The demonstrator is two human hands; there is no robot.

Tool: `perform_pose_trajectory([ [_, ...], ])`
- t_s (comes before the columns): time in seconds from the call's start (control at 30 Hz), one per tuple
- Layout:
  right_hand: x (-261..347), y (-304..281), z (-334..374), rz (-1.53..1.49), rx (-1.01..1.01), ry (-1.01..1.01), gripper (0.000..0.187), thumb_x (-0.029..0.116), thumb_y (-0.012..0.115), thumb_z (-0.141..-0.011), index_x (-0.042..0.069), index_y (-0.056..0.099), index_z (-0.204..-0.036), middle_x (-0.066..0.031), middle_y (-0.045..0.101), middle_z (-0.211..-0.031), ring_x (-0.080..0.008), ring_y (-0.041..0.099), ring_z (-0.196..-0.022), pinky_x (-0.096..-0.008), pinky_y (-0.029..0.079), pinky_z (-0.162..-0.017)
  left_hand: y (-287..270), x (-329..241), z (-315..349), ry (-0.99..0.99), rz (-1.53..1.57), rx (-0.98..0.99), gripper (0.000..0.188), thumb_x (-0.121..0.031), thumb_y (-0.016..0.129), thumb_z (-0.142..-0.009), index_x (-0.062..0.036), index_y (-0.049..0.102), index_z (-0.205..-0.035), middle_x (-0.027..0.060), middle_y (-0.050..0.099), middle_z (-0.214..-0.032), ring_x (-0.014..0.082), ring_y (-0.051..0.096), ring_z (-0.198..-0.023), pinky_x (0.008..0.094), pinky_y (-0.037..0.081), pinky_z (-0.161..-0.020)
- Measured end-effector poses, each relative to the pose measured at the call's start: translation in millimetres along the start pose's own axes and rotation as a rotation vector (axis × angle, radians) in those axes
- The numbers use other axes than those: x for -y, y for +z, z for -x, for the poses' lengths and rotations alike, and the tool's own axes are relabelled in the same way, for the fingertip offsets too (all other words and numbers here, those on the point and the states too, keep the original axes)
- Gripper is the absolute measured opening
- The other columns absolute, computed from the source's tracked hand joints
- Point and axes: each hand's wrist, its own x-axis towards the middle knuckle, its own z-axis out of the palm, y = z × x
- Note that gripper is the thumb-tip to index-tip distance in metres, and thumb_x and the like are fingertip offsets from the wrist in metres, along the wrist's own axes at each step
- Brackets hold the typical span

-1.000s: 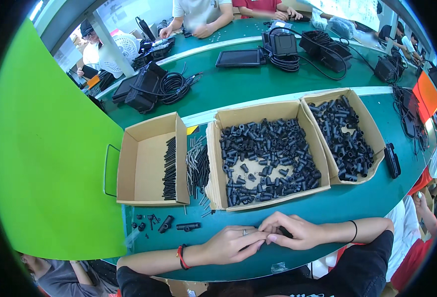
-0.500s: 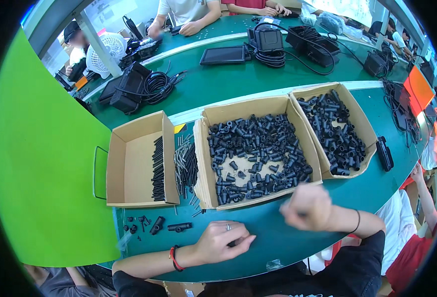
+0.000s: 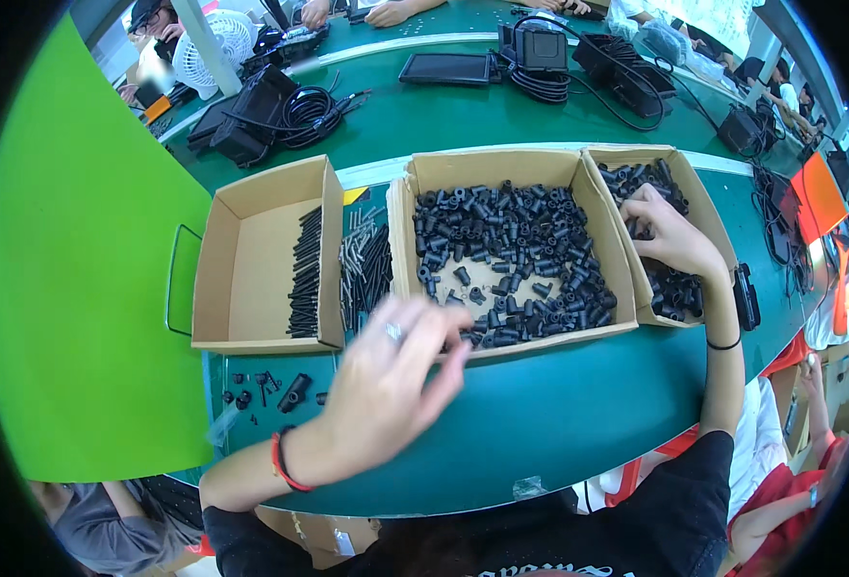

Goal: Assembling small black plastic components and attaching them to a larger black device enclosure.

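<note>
My right hand (image 3: 672,236) is down in the right cardboard box (image 3: 722,226), fingers bent and apart over short black plastic tubes (image 3: 674,288). Between its thumb and forefinger black tubes show; I see none clearly gripped. My left hand (image 3: 395,370), partly smeared by motion, reaches over the near edge of the middle cardboard box (image 3: 626,288). Its thumb and forefinger stand apart, with nothing clearly between them. That box holds many small black plastic fittings (image 3: 501,216). On the table beside my left forearm lies a black T-shaped fitting (image 3: 294,392); another dark piece is mostly hidden by the hand.
A left cardboard box (image 3: 241,279) holds thin black rods (image 3: 306,274). Metal pins (image 3: 359,240) and more rods lie beside it. Small black parts (image 3: 241,399) sit near a green panel (image 3: 97,288). Coiled cables (image 3: 309,115) and a flat screen (image 3: 448,67) are farther back.
My right hand has moved from in front of the boxes into the right box. My left hand has risen from the table to the middle box's near edge. The view has shifted slightly.
</note>
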Motion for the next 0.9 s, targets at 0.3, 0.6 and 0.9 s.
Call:
perform_pose_trajectory([
  [0.3, 19, -15, 10, 0.051, -0.133, -0.03, 0.017, 0.017, 0.069, -0.084, 0.002, 0.062, -0.088, -0.0067, 0.054, -0.099, -0.0179, 0.056, -0.086, -0.0292, 0.05, -0.071, 17, 46, -47, -0.039, -0.044, 0.328, 0.011, -0.001, 0.068, -0.081, 0.0024, 0.062, -0.09, 0.0146, 0.064, -0.085, 0.0265, 0.067, -0.08, 0.0348, 0.053, -0.073],
  [0.6, 9, 13, 0, 0.161, -0.212, -0.174, 0.015, 0.009, 0.062, -0.088, -0.002, 0.059, -0.097, -0.0129, 0.055, -0.096, -0.0286, 0.058, -0.09, -0.0361, 0.047, -0.085, 39, 50, -54, -0.228, 0.131, 0.369, 0.012, -0.002, 0.069, -0.085, 0.0042, 0.058, -0.086, 0.0147, 0.066, -0.09, 0.0207, 0.07, -0.086, 0.0302, 0.056, -0.073],
  [0.9, 3, 3, 6, -0.098, -0.404, 0.008, 0.019, 0.015, 0.068, -0.089, -0.001, 0.062, -0.098, -0.0054, 0.064, -0.093, -0.0127, 0.061, -0.085, -0.0265, 0.048, -0.071, 48, 35, -59, -0.445, 0.941, 0.278, 0.016, -0.007, 0.069, -0.088, 0.0046, 0.062, -0.097, 0.0089, 0.067, -0.096, 0.0141, 0.067, -0.09, 0.0274, 0.054, -0.081],
])
